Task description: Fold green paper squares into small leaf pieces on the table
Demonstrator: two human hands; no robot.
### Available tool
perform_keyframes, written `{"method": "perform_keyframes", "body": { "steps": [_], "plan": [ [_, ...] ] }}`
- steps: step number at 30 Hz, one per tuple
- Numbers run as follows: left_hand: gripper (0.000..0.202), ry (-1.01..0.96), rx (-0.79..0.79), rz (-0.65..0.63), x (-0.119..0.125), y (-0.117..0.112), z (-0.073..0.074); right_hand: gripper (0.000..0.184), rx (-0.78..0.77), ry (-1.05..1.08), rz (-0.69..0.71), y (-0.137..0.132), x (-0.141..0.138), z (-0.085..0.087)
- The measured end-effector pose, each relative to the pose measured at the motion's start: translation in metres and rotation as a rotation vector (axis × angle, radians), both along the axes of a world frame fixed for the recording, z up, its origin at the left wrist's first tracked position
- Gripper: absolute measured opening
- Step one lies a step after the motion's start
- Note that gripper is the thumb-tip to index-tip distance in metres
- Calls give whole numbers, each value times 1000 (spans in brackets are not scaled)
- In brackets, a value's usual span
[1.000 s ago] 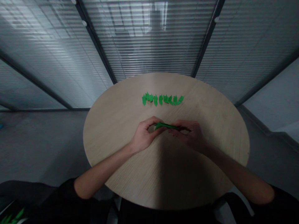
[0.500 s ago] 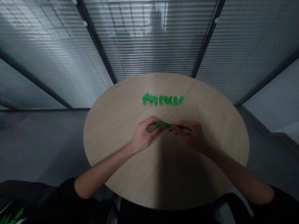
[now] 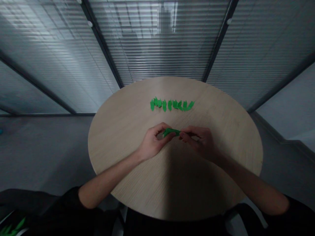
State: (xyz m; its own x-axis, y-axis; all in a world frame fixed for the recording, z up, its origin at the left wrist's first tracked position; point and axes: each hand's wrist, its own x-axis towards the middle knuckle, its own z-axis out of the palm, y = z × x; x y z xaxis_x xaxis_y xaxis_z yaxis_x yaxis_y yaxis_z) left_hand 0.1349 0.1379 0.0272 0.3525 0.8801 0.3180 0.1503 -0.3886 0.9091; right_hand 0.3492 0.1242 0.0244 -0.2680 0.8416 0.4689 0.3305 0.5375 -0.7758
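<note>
A folded piece of green paper (image 3: 171, 130) is held between my two hands over the middle of the round table (image 3: 128, 124). My left hand (image 3: 155, 139) pinches its left part between thumb and fingers. The fingertips of my right hand (image 3: 198, 137) are closed on its right end. Beyond my hands, several small green folded paper pieces (image 3: 170, 105), shaped like leaves, lie in a row on the wood. The exact folds of the held piece are partly hidden by my fingers.
Glass panels with blinds (image 3: 159, 59) stand behind the table's far edge. More green pieces (image 3: 17, 227) show at the lower left corner, beside my body. Grey floor (image 3: 49, 147) surrounds the table. A dark shadow falls on the table's near part.
The green paper's visible left part has turned slightly and looks rounder between my fingers. Both hands have stayed almost in place, and the row of green pieces has not changed.
</note>
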Motion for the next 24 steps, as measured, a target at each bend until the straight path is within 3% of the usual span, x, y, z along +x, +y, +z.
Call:
{"method": "perform_keyframes", "body": {
  "steps": [6, 13, 19, 24],
  "plan": [
    [14, -14, 19, -20, 0, 0, 0, 17, -9, -1, -3, 0, 0, 1],
    [22, -69, -63, -39, 2, 1, 0, 18, -33, 17, 13, 0, 0, -1],
    [24, -55, -20, 17, 3, 1, 1, 20, -69, 5, 8, 0, -1, -2],
    [24, -71, -130, -2, 3, 0, -1, 20, -103, 22, 6, 1, -2, -4]
  ]
}}
